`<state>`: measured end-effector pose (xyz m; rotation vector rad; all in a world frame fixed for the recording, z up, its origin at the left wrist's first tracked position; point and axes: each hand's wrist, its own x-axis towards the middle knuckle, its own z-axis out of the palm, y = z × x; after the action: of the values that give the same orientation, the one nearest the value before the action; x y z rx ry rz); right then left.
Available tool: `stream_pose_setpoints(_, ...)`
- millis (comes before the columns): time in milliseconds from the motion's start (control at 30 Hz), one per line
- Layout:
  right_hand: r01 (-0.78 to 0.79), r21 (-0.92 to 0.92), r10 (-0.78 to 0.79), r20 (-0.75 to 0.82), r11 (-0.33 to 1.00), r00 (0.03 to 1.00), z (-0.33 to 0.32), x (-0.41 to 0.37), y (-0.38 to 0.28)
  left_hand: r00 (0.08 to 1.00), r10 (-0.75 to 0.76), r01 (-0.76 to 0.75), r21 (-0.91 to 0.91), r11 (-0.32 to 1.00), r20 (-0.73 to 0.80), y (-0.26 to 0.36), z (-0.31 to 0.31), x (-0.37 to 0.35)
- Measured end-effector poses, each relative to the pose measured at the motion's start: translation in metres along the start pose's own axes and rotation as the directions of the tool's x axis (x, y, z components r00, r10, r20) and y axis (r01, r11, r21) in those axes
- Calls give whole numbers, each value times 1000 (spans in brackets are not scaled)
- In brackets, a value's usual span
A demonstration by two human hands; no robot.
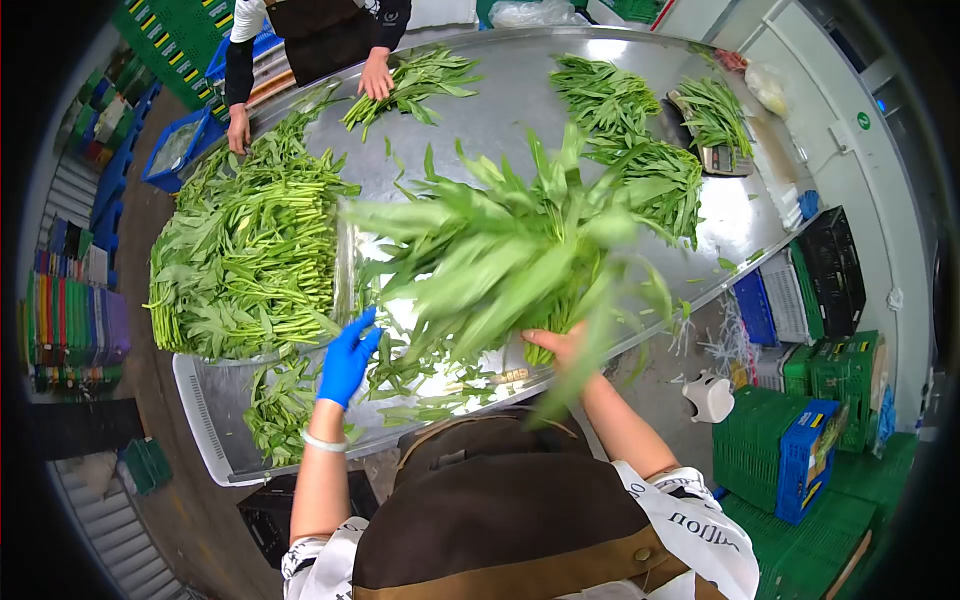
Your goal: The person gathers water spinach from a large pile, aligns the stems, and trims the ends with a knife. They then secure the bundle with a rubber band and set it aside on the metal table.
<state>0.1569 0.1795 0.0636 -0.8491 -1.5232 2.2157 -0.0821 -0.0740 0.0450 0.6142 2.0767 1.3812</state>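
Observation:
My right hand [556, 346], bare, is wrapped round the stem ends of a large leafy green bunch [510, 250], held above the metal table [500, 100]; its leaves are blurred by motion. My left hand [351, 355] wears a blue glove, with its fingers apart and nothing in them. It is beside a big heap of leafy stems [245, 250] and above loose leaves [405, 365]. Below it, more greens [285, 405] lie in a white-rimmed tray [200, 430].
Across the table, a co-worker's hands [375, 75] touch greens. Sorted bunches [605, 90] lie at the back right, near a scale [727, 160] carrying another bunch [713, 112]. Green crates [760, 450] and a white stool [708, 397] stand at the right.

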Motion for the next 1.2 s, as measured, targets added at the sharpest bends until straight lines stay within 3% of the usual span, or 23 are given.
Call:
stream_pose_setpoints(33, -78, 251, 56, 94, 965, 994, 6, 0, -7, 998, -40, 35, 118, 992, 41, -9, 4, -6)
stream_pose_setpoints(67, -223, 525, 145, 186, 822, 972, 16, -4, -15, 976, -201, 194, 74, 978, 89, -16, 13, -12)
stream_pose_setpoints(100, -297, 596, 159, 273, 746, 949, 18, -3, -8, 964, -202, 209, -27, 977, 171, -30, 23, -15)
stream_pose_setpoints(167, -460, 686, 163, 453, 564, 876, 18, -4, 15, 894, -369, 364, 70, 929, 255, -15, 37, -21)
stream_pose_setpoints(233, -526, 671, 122, 552, 523, 825, 28, -14, 25, 911, -344, 368, -76, 927, 227, -40, 53, -22)
stream_pose_setpoints(267, -567, 653, 75, 620, 502, 781, 31, -17, 32, 939, -266, 287, -67, 956, 216, -72, 58, -17)
stream_pose_setpoints(300, -607, 633, 25, 682, 481, 730, 34, -20, 38, 918, -348, 393, -338, 855, 188, -44, 66, -20)
stream_pose_setpoints(333, -601, 618, 114, 643, 507, 757, 43, -29, 30, 976, -153, 207, -437, 875, 157, -48, 71, -19)
stream_pose_setpoints(367, -612, 580, 111, 671, 537, 733, 46, -31, 32, 955, 31, -45, 40, 998, 296, -51, 62, -13)
stream_pose_setpoints(400, -620, 544, 108, 696, 566, 710, 49, -34, 33, 882, 214, -399, 424, 813, 420, -31, 50, -7)
stream_pose_setpoints(467, -620, 459, 112, 740, 636, 664, 49, -36, 46, 876, 266, -406, 316, 858, 403, -31, 44, -11)
stream_pose_setpoints(500, -608, 436, 142, 725, 663, 674, 51, -38, 49, 906, 183, -231, 84, 969, 382, -31, 39, -17)
stream_pose_setpoints(533, -598, 410, 173, 707, 689, 685, 52, -40, 51, 920, 86, -13, -189, 982, 383, -31, 37, -24)
stream_pose_setpoints(567, -587, 383, 204, 688, 713, 696, 53, -43, 54, 914, -10, 208, -449, 869, 405, -29, 33, -31)
stream_pose_setpoints(600, -590, 369, 220, 685, 718, 695, 53, -43, 58, 899, -55, 323, -572, 754, 434, -26, 29, -38)
stream_pose_setpoints(867, -515, 403, 84, 721, 756, 688, 46, -45, 91, 820, -62, 503, -665, 552, 569, -14, 29, -67)
stream_pose_setpoints(967, -520, 345, 140, 715, 781, 685, 37, -32, 87, 843, -69, 493, -716, 495, 533, -7, 34, -68)
stream_pose_setpoints(1067, -404, 181, 202, 644, 897, 738, 21, -14, 59, 886, -78, 446, -794, 414, 457, 8, 43, -66)
stream_pose_setpoints(1167, -385, 80, 221, 704, 919, 675, -17, 14, 36, 914, -106, 403, -856, 324, 391, 24, 62, -47)
stream_pose_setpoints(1200, -475, 190, 232, 684, 859, 692, -24, 16, 11, 917, -131, 398, -866, 303, 376, 26, 71, -36)
